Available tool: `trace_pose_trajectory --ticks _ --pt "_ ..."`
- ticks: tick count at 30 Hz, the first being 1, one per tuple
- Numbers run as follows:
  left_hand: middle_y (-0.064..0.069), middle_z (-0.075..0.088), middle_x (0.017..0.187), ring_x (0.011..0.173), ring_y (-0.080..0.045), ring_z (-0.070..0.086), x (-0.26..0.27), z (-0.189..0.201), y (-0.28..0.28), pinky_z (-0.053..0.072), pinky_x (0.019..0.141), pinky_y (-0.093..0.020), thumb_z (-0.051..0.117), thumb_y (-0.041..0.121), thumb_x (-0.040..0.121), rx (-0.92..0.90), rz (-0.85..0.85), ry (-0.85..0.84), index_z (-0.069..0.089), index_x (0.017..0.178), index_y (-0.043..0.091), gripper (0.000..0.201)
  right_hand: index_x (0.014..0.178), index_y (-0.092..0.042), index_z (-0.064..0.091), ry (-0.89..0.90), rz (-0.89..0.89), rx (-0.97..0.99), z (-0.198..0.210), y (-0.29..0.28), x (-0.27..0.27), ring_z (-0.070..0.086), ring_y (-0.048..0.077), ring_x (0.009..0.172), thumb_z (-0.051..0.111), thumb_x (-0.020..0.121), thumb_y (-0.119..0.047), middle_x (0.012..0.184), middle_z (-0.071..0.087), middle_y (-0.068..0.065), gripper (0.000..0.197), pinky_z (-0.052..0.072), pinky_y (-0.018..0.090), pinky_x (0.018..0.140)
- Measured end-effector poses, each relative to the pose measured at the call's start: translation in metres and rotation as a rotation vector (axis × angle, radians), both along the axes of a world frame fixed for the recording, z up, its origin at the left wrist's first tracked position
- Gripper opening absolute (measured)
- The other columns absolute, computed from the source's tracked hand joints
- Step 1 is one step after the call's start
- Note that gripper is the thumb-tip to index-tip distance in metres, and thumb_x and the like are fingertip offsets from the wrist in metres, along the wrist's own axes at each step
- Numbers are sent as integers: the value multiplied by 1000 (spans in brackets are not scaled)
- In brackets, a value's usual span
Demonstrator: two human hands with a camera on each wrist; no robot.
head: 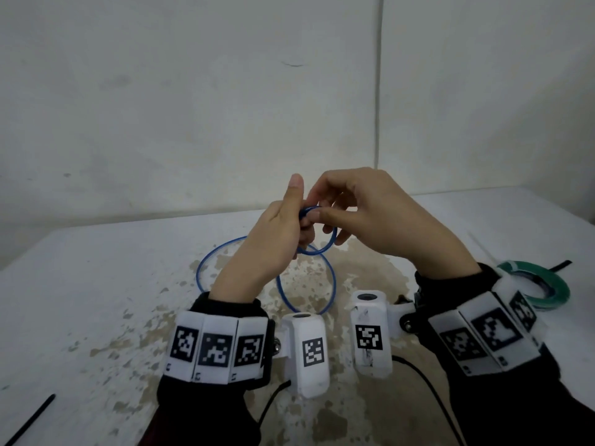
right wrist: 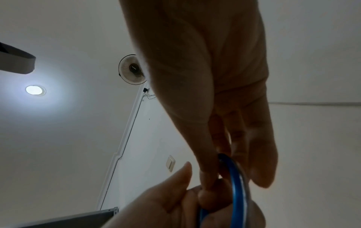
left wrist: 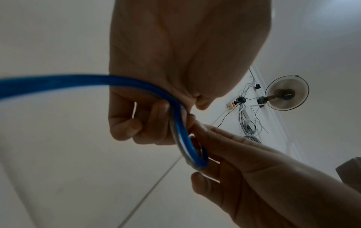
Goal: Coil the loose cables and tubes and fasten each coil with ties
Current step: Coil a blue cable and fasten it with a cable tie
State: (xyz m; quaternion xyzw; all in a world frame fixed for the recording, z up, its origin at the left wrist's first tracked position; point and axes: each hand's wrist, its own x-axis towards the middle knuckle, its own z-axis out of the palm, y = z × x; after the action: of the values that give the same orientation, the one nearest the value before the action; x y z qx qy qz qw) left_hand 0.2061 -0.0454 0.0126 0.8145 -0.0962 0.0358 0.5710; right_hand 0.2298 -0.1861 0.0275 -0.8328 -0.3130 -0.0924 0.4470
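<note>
Held up over the middle of the white bench: a blue tube, gripped by the left hand with fingers curled round it and thumb raised, and pinched at a small loop by the right hand between thumb and fingers. Below the hands, two larger loops hanging down to the bench surface, partly hidden behind the left wrist and the white wrist cameras. Tube ends not visible anywhere. Near the right edge of the bench, a green coil, half covered by the right sleeve, with a black strip poking out beyond it. At the near left corner, a black tie, cut off by the picture's border. In the right wrist view, hand mostly in shadow; exact finger contact hard to make out.
</note>
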Motion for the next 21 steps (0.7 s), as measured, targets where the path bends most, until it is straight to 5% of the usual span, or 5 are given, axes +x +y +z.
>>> trace_pose_trajectory --ticks 5,10,13,17,21 --pt "2 44 59 55 -12 37 7 -2 3 30 55 -26 32 26 102 -187 -68 36 46 71 12 37 86 -14 62 -156 -90 -42 -1 -2 4 65 7 62 63 89 -12 69 66 -5 4 53 22 58" --pt "-1 59 74 75 -16 59 8 -4 10 42 60 -24 33 34 102 -256 -121 30 49 69 14 41 86 -13 60 -148 -182 100 1 -2 5 64 6 61 60 91 -11 69 61 -6 5 50 15 57" --pt "0 51 69 74 -17 55 10 -5 9 41 66 -30 32 28 103 -300 -99 -10 43 62 17 44 90 -11 60 -41 -153 93 0 0 4 63 9 62 55 94 -13 72 63 0 7 55 23 56" --pt "-4 46 73 73 -15 48 9 -5 15 39 71 -30 34 21 103 -130 -96 -57 42 64 15 40 88 -10 61 87 -28 -81 -1 -1 2 62 10 66 41 101 -24 74 64 0 28 58 29 61" --pt "0 47 68 68 -13 48 7 -1 16 38 68 -30 34 21 102 -186 -116 -37 45 67 12 38 73 -12 56 194 13 79 1 0 2 59 10 64 41 101 -21 64 58 -2 33 56 29 65"
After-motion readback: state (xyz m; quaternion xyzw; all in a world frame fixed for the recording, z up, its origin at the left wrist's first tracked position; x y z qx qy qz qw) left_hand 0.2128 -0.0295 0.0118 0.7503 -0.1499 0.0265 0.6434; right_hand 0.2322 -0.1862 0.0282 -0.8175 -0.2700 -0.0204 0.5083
